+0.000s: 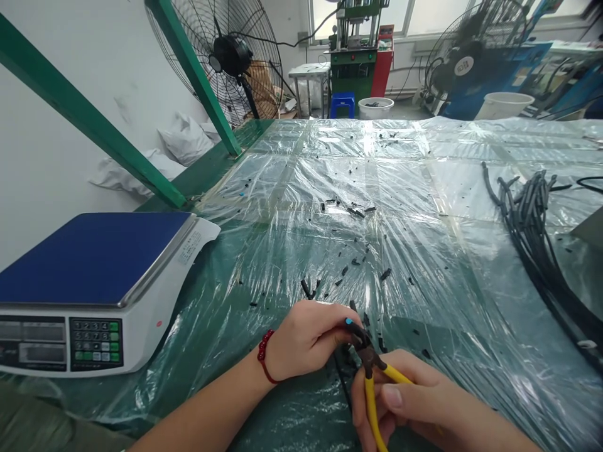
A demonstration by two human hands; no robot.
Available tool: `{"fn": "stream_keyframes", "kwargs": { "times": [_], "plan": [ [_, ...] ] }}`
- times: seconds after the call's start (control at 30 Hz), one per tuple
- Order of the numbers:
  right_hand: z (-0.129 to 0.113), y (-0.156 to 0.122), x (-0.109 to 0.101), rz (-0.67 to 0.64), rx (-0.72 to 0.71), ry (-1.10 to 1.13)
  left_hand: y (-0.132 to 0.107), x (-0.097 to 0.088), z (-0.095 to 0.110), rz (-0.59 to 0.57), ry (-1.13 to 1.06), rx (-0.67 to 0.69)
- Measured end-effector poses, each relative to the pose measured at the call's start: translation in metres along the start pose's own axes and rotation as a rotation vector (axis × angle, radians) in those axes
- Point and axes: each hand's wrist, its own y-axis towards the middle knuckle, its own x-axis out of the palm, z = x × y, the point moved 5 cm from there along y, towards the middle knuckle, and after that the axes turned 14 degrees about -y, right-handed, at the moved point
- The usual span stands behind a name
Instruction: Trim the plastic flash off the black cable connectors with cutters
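Observation:
My left hand (308,339), with a red bead bracelet at the wrist, pinches the end of a thin black cable (343,376) that has a small blue tip (348,321). My right hand (409,402) is closed round the yellow handles of a pair of cutters (372,389). The dark jaws of the cutters (365,353) sit against the cable end, right beside my left fingertips. Both hands are low at the near edge of the table. Small black cut-off bits (351,267) lie scattered on the plastic just beyond them.
The green table is covered with clear plastic sheet (377,188). A white scale with a blue platform (94,282) stands at the left. A bundle of dark cables (537,238) lies at the right. Green frame bars (94,122), fans (235,56) and machines stand behind.

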Motion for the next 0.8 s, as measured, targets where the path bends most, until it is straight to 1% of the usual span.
{"fn": "stream_keyframes", "kwargs": {
  "times": [0.13, 0.23, 0.33, 0.47, 0.57, 0.7, 0.8],
  "plan": [
    [-0.003, 0.0, 0.004, -0.016, 0.011, 0.058, -0.003, 0.002, 0.002, 0.052, -0.024, 0.036],
    [-0.001, -0.001, 0.007, -0.054, 0.007, 0.205, -0.007, 0.005, 0.003, 0.109, -0.056, 0.068],
    [0.004, -0.003, 0.007, -0.085, -0.026, 0.353, -0.009, 0.008, 0.001, 0.137, -0.104, 0.056],
    [0.008, -0.004, 0.005, -0.101, -0.056, 0.4, -0.01, 0.012, -0.001, 0.154, -0.16, 0.038],
    [0.005, -0.008, 0.003, -0.084, -0.071, 0.341, -0.009, 0.014, -0.001, 0.141, -0.184, 0.001],
    [0.0, -0.01, -0.001, -0.058, 0.001, 0.138, -0.008, 0.015, -0.002, 0.111, -0.175, -0.064],
    [0.0, -0.01, -0.005, -0.057, 0.014, 0.116, -0.007, 0.015, -0.003, 0.095, -0.16, -0.088]
  ]
}}
